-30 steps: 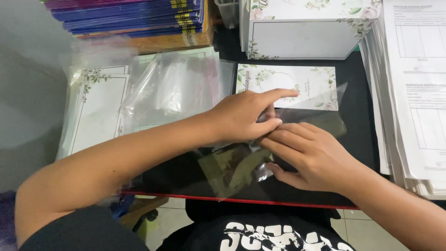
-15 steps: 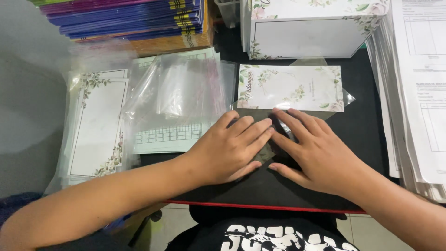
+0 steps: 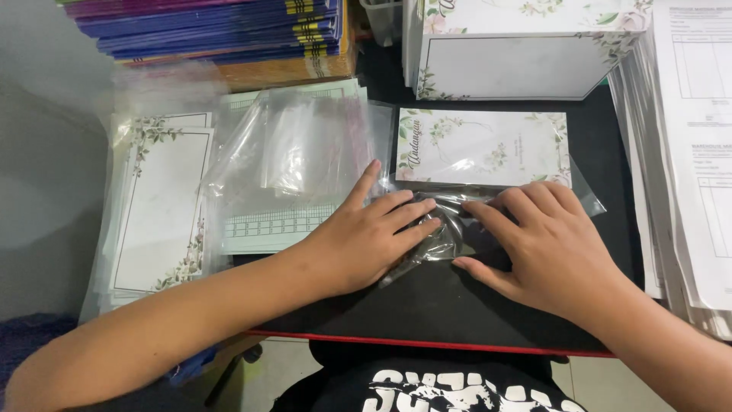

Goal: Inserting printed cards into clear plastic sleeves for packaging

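Observation:
A white card with green floral corners (image 3: 482,146) lies flat on the black desk mat (image 3: 450,305), inside a clear plastic sleeve (image 3: 442,236). The sleeve's loose near end is crumpled under my fingers. My left hand (image 3: 366,240) lies palm down on the left part of that end, fingers spread. My right hand (image 3: 545,248) presses flat on the right part, its fingertips almost meeting those of the left hand. Neither hand grips anything; both lie flat on the plastic.
A pile of empty clear sleeves (image 3: 293,156) lies to the left over ruled sheets. Further left is a bagged stack of floral cards (image 3: 156,206). Coloured books (image 3: 221,30) and a floral box (image 3: 518,53) stand at the back. Printed papers (image 3: 694,152) are stacked on the right.
The card has moved away from me, deeper into the sleeve. My hands drew back from over the card and now lie flat side by side on the sleeve's near end.

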